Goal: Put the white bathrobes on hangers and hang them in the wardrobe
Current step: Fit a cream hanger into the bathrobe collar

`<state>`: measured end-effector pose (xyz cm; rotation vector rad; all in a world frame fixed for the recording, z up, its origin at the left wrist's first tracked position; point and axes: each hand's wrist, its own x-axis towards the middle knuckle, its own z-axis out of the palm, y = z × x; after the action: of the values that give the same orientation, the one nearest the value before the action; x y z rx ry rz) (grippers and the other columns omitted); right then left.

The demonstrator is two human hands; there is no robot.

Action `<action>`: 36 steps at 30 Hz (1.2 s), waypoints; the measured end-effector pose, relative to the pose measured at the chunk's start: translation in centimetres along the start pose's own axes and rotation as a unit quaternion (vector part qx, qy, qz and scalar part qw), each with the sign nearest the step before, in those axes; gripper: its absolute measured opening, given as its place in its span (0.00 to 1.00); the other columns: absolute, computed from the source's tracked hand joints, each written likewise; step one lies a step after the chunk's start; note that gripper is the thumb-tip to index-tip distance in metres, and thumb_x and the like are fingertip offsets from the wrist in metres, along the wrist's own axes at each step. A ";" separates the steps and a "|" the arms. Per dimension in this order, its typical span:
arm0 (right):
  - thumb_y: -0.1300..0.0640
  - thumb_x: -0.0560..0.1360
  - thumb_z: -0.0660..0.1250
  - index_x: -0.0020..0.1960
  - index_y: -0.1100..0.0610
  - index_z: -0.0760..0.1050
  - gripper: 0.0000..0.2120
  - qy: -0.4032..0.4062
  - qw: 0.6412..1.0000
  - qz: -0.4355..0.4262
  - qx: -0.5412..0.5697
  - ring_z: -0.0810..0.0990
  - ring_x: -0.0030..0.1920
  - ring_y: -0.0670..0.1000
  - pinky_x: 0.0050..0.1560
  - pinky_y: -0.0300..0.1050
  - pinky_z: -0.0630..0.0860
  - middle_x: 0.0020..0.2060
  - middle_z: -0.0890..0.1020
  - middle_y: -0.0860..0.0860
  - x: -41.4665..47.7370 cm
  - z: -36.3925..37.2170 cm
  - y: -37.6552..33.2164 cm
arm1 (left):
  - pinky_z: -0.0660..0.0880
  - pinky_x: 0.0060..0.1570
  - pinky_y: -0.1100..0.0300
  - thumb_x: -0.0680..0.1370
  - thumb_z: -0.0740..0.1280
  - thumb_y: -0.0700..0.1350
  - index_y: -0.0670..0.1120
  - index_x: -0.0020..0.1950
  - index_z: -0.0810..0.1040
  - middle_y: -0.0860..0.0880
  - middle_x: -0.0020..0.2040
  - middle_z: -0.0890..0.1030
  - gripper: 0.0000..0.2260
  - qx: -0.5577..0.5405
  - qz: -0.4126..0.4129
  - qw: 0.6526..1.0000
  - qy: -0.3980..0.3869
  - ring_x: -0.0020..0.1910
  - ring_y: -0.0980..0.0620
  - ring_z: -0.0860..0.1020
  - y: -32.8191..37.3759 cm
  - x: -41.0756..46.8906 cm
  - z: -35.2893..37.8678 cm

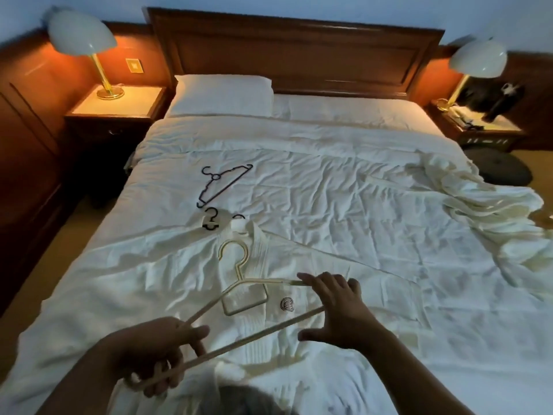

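Here, left hand [155,354] grips a slim cream hanger [269,330]; spread right hand [336,308] touches it over the white bathrobe [314,259].

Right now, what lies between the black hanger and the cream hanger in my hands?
In the head view, two small black hooks and the bathrobe collar lie there, beyond the cream hanger.

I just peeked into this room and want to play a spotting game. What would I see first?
Right in front, a cream hanger is held over a white bathrobe spread on the bed: the left hand grips one end, the right hand touches the other. Further up lies a black hanger, and a left lamp and a right lamp glow beside the headboard.
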<state>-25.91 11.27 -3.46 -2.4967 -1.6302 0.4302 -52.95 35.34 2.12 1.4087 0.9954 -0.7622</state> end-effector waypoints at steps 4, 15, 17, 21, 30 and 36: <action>0.29 0.67 0.67 0.55 0.43 0.69 0.25 0.011 0.999 0.031 0.005 0.77 0.48 0.47 0.49 0.42 0.63 0.46 0.77 0.40 -1.3 0.6 0.2 | 0.73 0.27 0.60 0.70 0.68 0.70 0.46 0.57 0.77 0.40 0.38 0.85 0.30 0.007 0.101 0.986 0.135 0.29 0.44 0.80 -2.3 -1.6 2.6; 0.28 0.63 0.71 0.49 0.42 0.68 0.26 0.005 0.989 0.095 0.117 0.75 0.44 0.45 0.40 0.42 0.71 0.43 0.76 0.41 -7.8 3.1 2.9 | 0.73 0.41 0.69 0.62 0.80 0.62 0.65 0.66 0.72 0.62 0.52 0.78 0.35 0.253 0.253 0.873 0.333 0.45 0.62 0.76 -4.6 -3.3 9.2; 0.27 0.62 0.72 0.57 0.43 0.70 0.32 0.013 0.986 0.079 0.148 0.76 0.48 0.45 0.44 0.42 0.74 0.49 0.77 0.41 -9.1 3.3 3.4 | 0.72 0.47 0.70 0.62 0.79 0.64 0.62 0.68 0.73 0.64 0.54 0.77 0.36 0.259 0.254 0.870 0.332 0.49 0.68 0.76 -3.2 -3.9 8.7; 0.25 0.62 0.70 0.65 0.44 0.69 0.38 0.046 0.980 0.087 0.175 0.72 0.47 0.42 0.45 0.39 0.69 0.46 0.69 0.36 -9.7 2.2 3.9 | 0.74 0.54 0.65 0.63 0.78 0.64 0.61 0.71 0.71 0.66 0.57 0.77 0.38 0.315 0.285 0.836 0.348 0.55 0.68 0.74 2.1 -4.5 6.8; 0.17 0.56 0.64 0.64 0.46 0.73 0.47 0.145 0.947 0.168 0.233 0.74 0.41 0.42 0.38 0.39 0.68 0.40 0.73 0.41 -5.0 3.5 4.6 | 0.75 0.61 0.54 0.66 0.74 0.67 0.59 0.74 0.68 0.62 0.60 0.75 0.39 0.437 0.332 0.768 0.330 0.61 0.59 0.74 9.8 0.8 0.9; 0.16 0.55 0.63 0.64 0.47 0.73 0.48 0.139 0.940 0.216 0.224 0.72 0.43 0.45 0.42 0.44 0.68 0.41 0.69 0.37 1.2 6.0 1.3 | 0.73 0.62 0.48 0.68 0.75 0.65 0.59 0.73 0.69 0.59 0.61 0.76 0.36 0.440 0.327 0.769 0.330 0.62 0.56 0.75 8.0 7.4 -6.5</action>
<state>-26.17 11.58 -9.74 -2.3998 -0.7697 0.4092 -43.35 43.20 -0.50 2.7854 0.5190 -0.1376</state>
